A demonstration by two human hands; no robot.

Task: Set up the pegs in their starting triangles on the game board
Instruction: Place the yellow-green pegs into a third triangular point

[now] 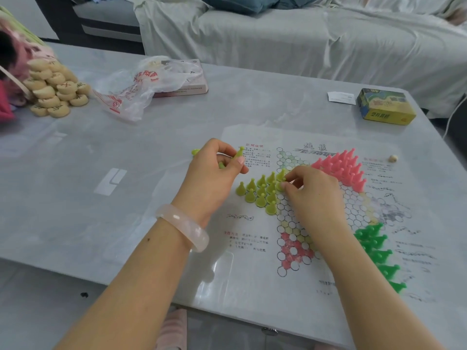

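Head view: right hand (312, 190) pinching yellow-green peg (280, 185) upright at inner edge of yellow-green triangle (261, 192) on paper game board (316, 248). Left hand (214, 170) just beside, gripping spare yellow-green pegs (238, 154), long axes tilted, ready to feed rightward.

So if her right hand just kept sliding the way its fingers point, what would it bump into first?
The right hand points left across the paper game board, fingertips pinching a yellow-green plastic peg. Straight on, it would probably knock the standing yellow-green cone pegs first, though depth is hard to judge.
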